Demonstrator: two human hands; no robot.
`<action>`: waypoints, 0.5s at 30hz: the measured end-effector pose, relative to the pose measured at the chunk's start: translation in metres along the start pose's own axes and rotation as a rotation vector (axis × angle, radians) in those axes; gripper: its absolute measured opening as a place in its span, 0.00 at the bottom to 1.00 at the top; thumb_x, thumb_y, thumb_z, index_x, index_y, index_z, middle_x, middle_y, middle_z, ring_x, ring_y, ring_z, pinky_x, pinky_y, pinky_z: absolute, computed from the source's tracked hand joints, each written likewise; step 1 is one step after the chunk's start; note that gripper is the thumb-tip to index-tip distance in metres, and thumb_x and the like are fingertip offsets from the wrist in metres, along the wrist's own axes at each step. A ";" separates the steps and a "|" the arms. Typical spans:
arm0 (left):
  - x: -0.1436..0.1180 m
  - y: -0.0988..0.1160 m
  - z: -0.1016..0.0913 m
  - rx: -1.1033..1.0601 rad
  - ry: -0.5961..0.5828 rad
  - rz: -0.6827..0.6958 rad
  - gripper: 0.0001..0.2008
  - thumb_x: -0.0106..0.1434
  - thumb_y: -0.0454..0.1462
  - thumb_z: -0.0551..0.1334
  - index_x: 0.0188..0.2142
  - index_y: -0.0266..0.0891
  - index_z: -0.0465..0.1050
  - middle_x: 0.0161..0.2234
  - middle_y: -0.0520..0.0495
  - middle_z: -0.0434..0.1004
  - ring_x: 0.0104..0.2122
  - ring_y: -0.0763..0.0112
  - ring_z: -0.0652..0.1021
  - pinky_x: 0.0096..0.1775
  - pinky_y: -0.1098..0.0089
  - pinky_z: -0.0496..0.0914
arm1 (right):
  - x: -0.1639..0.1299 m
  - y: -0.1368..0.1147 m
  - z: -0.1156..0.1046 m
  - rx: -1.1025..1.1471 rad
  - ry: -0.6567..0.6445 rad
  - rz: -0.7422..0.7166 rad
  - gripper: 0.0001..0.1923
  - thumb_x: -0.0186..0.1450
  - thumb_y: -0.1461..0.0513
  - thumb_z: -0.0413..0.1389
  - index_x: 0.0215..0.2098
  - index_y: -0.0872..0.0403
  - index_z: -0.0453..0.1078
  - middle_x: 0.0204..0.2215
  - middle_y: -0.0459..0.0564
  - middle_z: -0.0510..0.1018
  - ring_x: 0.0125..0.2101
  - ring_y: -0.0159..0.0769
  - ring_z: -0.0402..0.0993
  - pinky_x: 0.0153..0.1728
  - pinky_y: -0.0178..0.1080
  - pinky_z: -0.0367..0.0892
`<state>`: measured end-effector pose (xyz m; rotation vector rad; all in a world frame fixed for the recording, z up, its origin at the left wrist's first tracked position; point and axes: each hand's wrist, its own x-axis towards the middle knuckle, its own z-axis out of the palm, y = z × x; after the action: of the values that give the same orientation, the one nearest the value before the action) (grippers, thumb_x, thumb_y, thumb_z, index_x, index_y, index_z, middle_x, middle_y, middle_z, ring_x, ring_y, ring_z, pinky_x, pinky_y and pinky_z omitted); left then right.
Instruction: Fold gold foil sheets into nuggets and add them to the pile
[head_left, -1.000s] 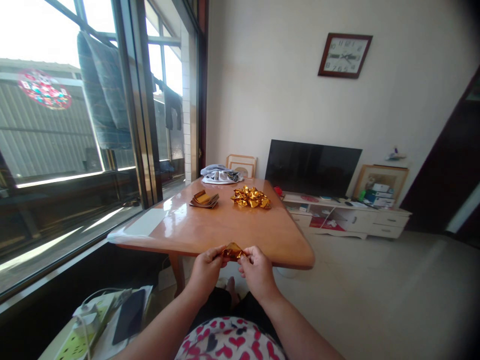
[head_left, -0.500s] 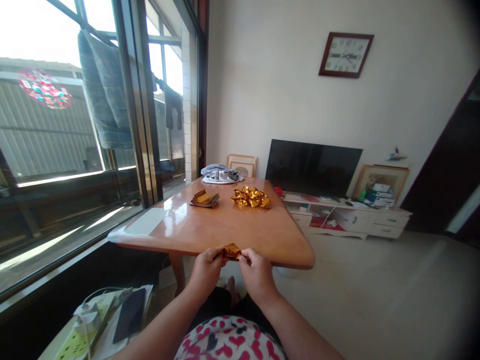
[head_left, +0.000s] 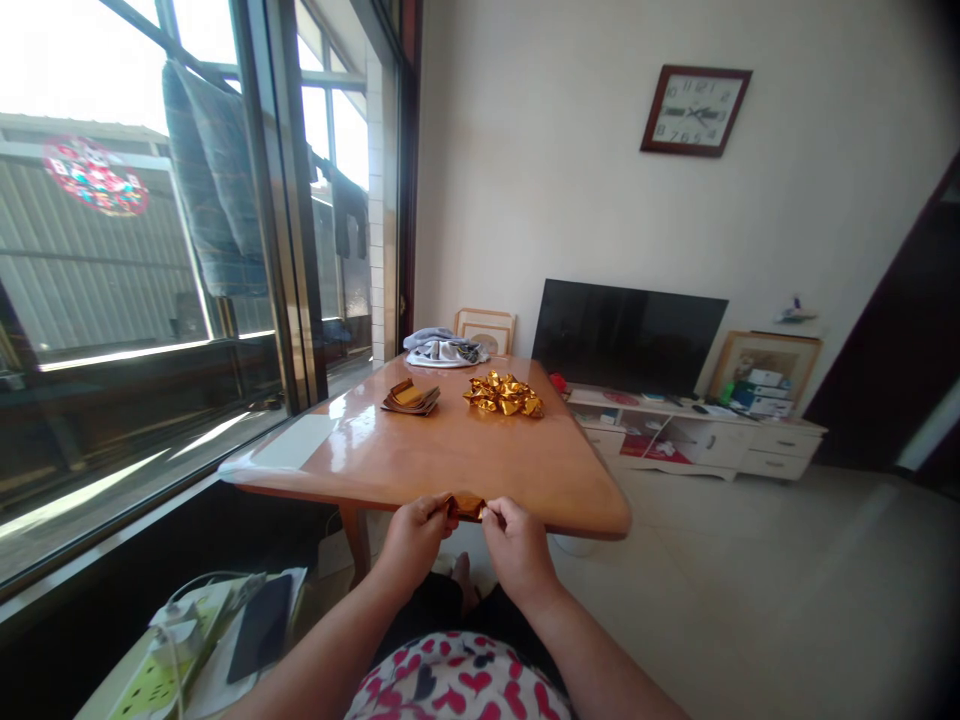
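Between my two hands, at the near edge of the wooden table (head_left: 450, 460), is a piece of shiny gold foil paper (head_left: 470, 507). My left hand (head_left: 411, 545) pinches its left end, and my right hand (head_left: 519, 550) pinches its right end. The foil looks folded, with its ends gathered at the fingers. Farther back on the table lies a pile of folded gold foil pieces (head_left: 504, 395). Left of that pile rests a stack of flat gold-brown paper sheets (head_left: 411, 398).
Folded clothes (head_left: 444, 347) lie at the table's far end. A low side stand at the lower left bears a power strip (head_left: 161, 665) and a dark phone (head_left: 261, 625). The window (head_left: 150, 250) runs along the left. A TV (head_left: 628, 335) stands beyond the table.
The foil between my fingers has changed shape, now looking flatter and narrower than before. My right hand has shifted slightly to the right.
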<state>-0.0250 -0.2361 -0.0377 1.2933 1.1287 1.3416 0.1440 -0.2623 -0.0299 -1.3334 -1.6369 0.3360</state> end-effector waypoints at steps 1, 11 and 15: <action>0.000 0.001 0.000 -0.008 0.002 -0.016 0.16 0.56 0.39 0.65 0.41 0.35 0.83 0.32 0.44 0.84 0.31 0.63 0.82 0.35 0.67 0.75 | 0.000 0.001 0.000 0.013 0.005 0.021 0.11 0.68 0.58 0.51 0.31 0.51 0.73 0.26 0.47 0.79 0.28 0.38 0.74 0.29 0.34 0.62; -0.001 -0.002 0.002 -0.016 0.034 -0.028 0.09 0.53 0.38 0.66 0.34 0.37 0.74 0.30 0.46 0.82 0.28 0.66 0.81 0.31 0.70 0.73 | 0.000 0.002 -0.001 -0.012 0.013 0.053 0.12 0.67 0.57 0.52 0.28 0.51 0.68 0.23 0.46 0.77 0.26 0.37 0.73 0.28 0.35 0.61; 0.000 -0.004 0.000 0.057 0.012 0.038 0.08 0.55 0.39 0.64 0.33 0.37 0.77 0.28 0.47 0.81 0.28 0.66 0.80 0.31 0.70 0.71 | 0.000 0.001 -0.001 -0.019 0.007 0.034 0.12 0.67 0.57 0.52 0.27 0.51 0.68 0.24 0.47 0.78 0.27 0.38 0.73 0.29 0.35 0.60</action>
<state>-0.0248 -0.2357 -0.0416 1.3553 1.1631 1.3556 0.1449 -0.2620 -0.0297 -1.3765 -1.6173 0.3362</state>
